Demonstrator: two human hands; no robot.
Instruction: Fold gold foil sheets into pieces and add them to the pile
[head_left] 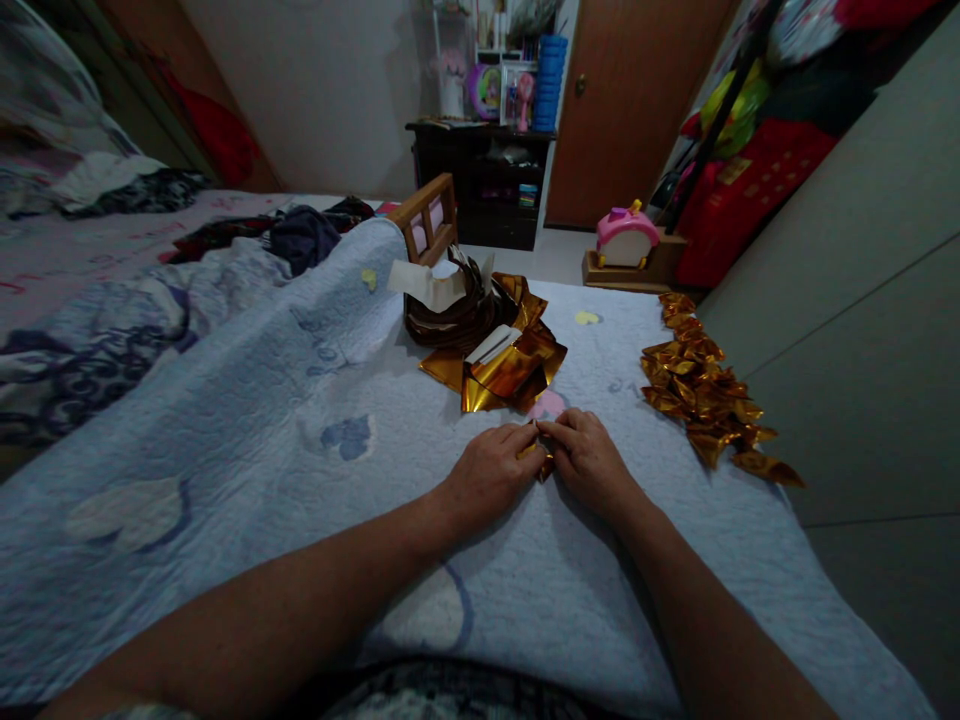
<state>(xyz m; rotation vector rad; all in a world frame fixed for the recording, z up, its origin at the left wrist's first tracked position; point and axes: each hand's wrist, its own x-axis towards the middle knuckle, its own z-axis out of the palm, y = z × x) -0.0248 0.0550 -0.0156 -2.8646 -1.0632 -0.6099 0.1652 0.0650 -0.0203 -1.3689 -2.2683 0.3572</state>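
Observation:
Both of my hands meet over the bed, fingertips close together on a small piece of gold foil paper (545,466). My left hand (491,472) pinches it from the left; its fingers are closed. On the other side my right hand (589,458) grips the same piece, thumb and fingers pressed together. Most of the paper is hidden under the fingers. Just beyond lie loose gold foil sheets (517,370), beside a curled stack of brown-backed papers (457,310). To the right, a pile of folded gold foil pieces (701,385) rests along the bed's edge.
A pale blue quilt (300,560) with heart patterns covers the bed. Rumpled clothes (304,238) lie at the left. Past the foot end stand a wooden bed rail (431,215), a dark cabinet (472,185) and a pink toy (628,238). A pale cabinet wall (862,330) borders the right.

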